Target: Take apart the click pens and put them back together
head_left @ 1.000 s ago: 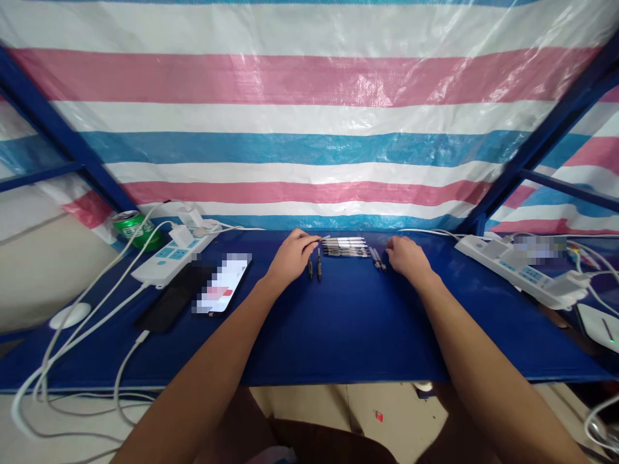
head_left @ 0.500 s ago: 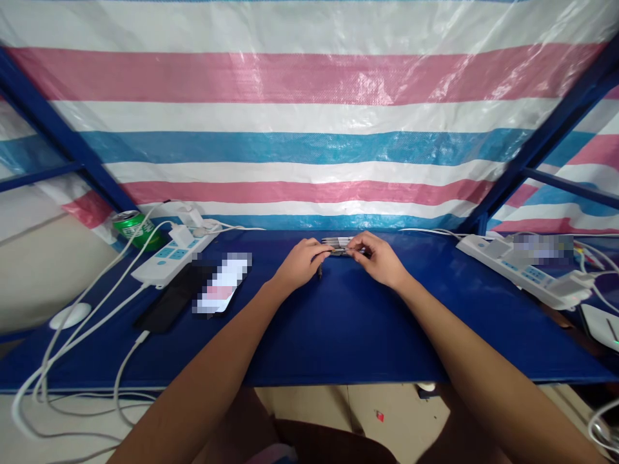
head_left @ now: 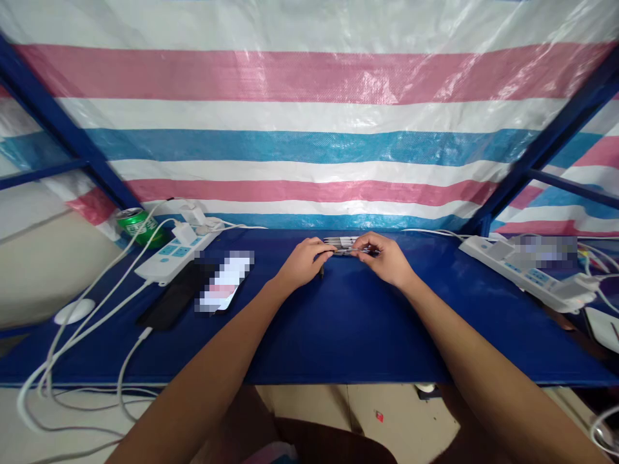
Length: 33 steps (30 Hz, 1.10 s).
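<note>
Several slim white-and-dark pens (head_left: 341,241) lie side by side near the back edge of the blue table, partly behind my fingers. My left hand (head_left: 305,263) is closed at their left end, its thumb and forefinger pinching the end of a pen. The dark end of another pen (head_left: 322,272) sticks out below that palm; whether the hand grips it I cannot tell. My right hand (head_left: 382,256) has its fingertips closed on the other end of the pen, which spans the short gap between both hands.
To the left are a lit phone (head_left: 225,283), a dark phone (head_left: 176,296) on a cable, a white power strip (head_left: 167,258), a green can (head_left: 140,225) and a mouse (head_left: 75,311). Another power strip (head_left: 527,274) with plugs lies right. A striped sheet (head_left: 309,148) hangs behind.
My right hand has shifted slightly right, widening the gap between my hands. My left hand stays almost in place. The whole view has moved a little.
</note>
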Tool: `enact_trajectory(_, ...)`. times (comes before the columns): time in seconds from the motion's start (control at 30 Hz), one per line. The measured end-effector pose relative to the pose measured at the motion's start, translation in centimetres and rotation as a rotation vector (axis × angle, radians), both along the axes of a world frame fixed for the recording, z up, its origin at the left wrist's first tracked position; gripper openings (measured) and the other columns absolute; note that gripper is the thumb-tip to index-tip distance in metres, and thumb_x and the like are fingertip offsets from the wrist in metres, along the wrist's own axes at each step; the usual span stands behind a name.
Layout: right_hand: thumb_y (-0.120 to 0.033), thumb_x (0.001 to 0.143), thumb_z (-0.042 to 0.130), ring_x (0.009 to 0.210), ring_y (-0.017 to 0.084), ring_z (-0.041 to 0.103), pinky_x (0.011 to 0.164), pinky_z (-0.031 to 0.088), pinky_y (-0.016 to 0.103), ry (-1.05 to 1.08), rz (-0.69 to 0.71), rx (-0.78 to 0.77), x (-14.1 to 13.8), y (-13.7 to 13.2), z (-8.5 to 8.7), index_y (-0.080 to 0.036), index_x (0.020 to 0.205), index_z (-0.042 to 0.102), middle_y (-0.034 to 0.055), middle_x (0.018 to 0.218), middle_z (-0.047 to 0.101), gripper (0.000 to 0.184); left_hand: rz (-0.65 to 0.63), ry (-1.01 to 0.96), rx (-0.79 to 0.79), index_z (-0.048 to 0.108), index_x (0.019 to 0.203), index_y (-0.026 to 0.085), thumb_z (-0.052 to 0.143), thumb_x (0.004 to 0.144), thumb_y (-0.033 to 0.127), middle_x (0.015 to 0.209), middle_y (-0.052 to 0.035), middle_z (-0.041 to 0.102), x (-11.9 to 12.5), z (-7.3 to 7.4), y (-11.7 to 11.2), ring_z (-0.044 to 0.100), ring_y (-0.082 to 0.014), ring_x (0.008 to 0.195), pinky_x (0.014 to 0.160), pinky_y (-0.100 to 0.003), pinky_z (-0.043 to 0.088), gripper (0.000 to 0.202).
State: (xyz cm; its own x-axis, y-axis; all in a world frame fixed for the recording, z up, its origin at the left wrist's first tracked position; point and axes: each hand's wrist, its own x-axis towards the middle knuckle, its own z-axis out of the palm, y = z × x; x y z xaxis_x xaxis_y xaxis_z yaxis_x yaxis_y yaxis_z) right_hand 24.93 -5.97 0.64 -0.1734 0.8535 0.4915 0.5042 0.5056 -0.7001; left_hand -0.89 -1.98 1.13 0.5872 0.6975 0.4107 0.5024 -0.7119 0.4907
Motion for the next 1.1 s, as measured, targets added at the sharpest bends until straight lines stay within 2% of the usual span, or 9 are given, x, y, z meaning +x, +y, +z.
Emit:
enact_trajectory(0.13,-0.039,0.091,0.077,0.090,0.022,0.072,0.084,0.056,0.036,0.033,0.077,0.004,-0.7,-0.2,-0.3,-0.024,0.098,0.075,0.0054,0.102,0.077,0.016,-0.068,-0.006,-0.070,0.080,0.122,0.027,0.055,0.106,0.039,0.113,-0.0074,0.075,0.1,0.4,-0.3,0.071,-0.0254,0.105,0.098,-0.040,0.053,0.032)
enact_trajectory(0.2,-0.040,0.092,0.076,0.091,0.022,0.072,0.084,0.056,0.036,0.034,0.107,0.006,-1.2,-0.4,-0.5,-0.025,0.097,0.076,0.0051,0.101,0.078,0.016,-0.107,-0.048,-0.146,0.078,0.127,0.027,0.059,0.104,0.040,0.116,-0.0070,0.077,0.2,0.4,-0.4,0.073,-0.0254,0.103,0.095,-0.038,0.055,0.033)
enact_trajectory(0.33,-0.043,0.093,0.076,0.091,0.023,0.073,0.085,0.058,0.038,0.063,0.137,-0.027,-1.6,-0.6,-0.3,-0.026,0.094,0.078,0.0055,0.100,0.079,0.017,-0.102,-0.155,-0.348,0.067,0.143,0.025,0.065,0.099,0.044,0.110,-0.0061,0.081,0.4,0.2,-0.7,0.073,-0.0209,0.080,0.081,-0.034,0.057,0.047)
enact_trajectory(0.47,-0.045,0.091,0.078,0.096,0.024,0.075,0.089,0.059,0.040,0.129,0.196,-0.079,-1.5,-0.7,0.2,-0.027,0.096,0.081,0.0062,0.104,0.080,0.019,-0.118,-0.242,-0.477,0.070,0.134,0.021,0.064,0.099,0.051,0.104,-0.0089,0.082,0.3,0.0,-0.6,0.066,-0.0160,0.063,0.067,-0.031,0.055,0.047)
enact_trajectory(0.57,-0.046,0.088,0.080,0.099,0.024,0.075,0.090,0.061,0.041,0.166,0.242,-0.121,-1.7,-0.9,0.4,-0.027,0.099,0.082,0.0072,0.110,0.079,0.022,-0.152,-0.290,-0.556,0.069,0.135,0.018,0.063,0.100,0.054,0.100,-0.0108,0.082,0.3,0.1,-0.5,0.060,-0.0129,0.055,0.060,-0.029,0.051,0.051)
enact_trajectory(0.7,-0.047,0.084,0.083,0.091,0.022,0.075,0.084,0.062,0.037,0.212,0.265,-0.199,-2.2,-1.3,0.3,-0.025,0.096,0.081,0.0063,0.104,0.078,0.026,-0.198,-0.265,-0.650,0.068,0.135,0.016,0.061,0.100,0.058,0.091,-0.0109,0.081,0.4,0.5,-0.7,0.059,-0.0123,0.051,0.054,-0.027,0.047,0.055)
enact_trajectory(0.8,-0.048,0.083,0.085,0.091,0.022,0.075,0.087,0.061,0.037,0.237,0.241,-0.217,-2.5,-1.3,0.0,-0.023,0.096,0.079,0.0054,0.099,0.079,0.028,-0.168,-0.237,-0.601,0.075,0.120,0.017,0.053,0.103,0.063,0.086,-0.0085,0.080,0.3,0.9,-1.1,0.066,-0.0154,0.059,0.059,-0.028,0.049,0.054)
enact_trajectory(0.93,-0.048,0.082,0.087,0.095,0.023,0.075,0.092,0.060,0.040,0.254,0.181,-0.153,-2.4,-1.0,0.0,-0.023,0.093,0.078,0.0063,0.103,0.080,0.028,0.026,-0.278,-0.475,0.079,0.113,0.019,0.047,0.103,0.068,0.086,-0.0067,0.079,-0.1,1.2,-0.9,0.073,-0.0209,0.075,0.068,-0.030,0.053,0.059)
enact_trajectory(1.1,-0.052,0.081,0.087,0.091,0.023,0.074,0.090,0.060,0.040,0.260,0.126,-0.137,-2.0,-0.8,0.1,-0.023,0.090,0.077,0.0063,0.100,0.080,0.032,-0.046,-0.275,-0.433,0.079,0.099,0.018,0.061,0.099,0.060,0.090,-0.0076,0.079,-0.4,1.3,-0.5,0.072,-0.0208,0.078,0.072,-0.032,0.056,0.046)
